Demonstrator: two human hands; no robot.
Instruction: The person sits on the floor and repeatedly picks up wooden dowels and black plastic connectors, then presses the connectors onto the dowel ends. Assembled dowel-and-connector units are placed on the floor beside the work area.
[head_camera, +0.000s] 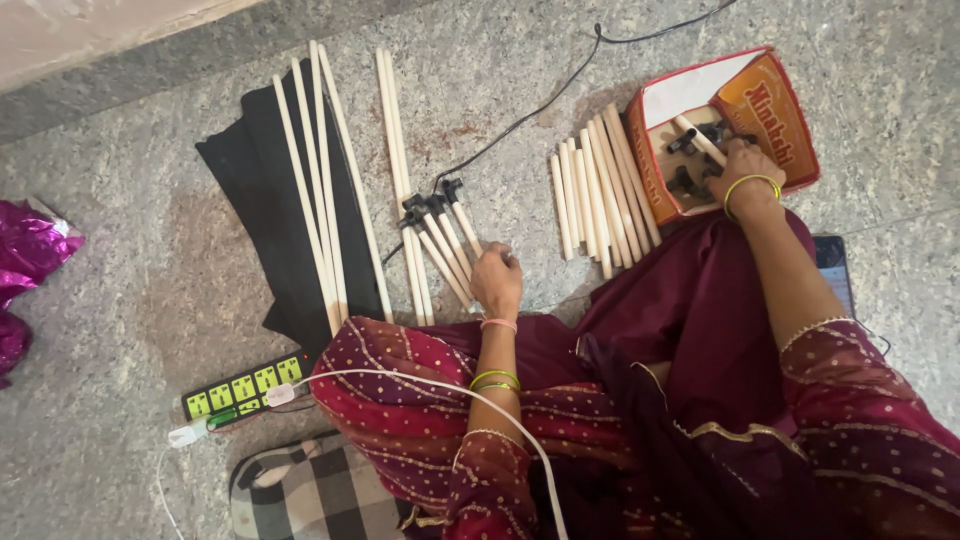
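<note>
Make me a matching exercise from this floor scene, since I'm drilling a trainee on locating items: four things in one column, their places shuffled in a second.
Things:
1. red cardboard box
2. long cream plastic rods
3. green power strip
4. short cream rods with black end connectors

Places:
A. lying across the black cloth
B. under the right hand
C. just ahead of the left hand
D. on the stone floor beside the checked cushion

Pairs: 1-B, 2-A, 3-D, 4-C
</note>
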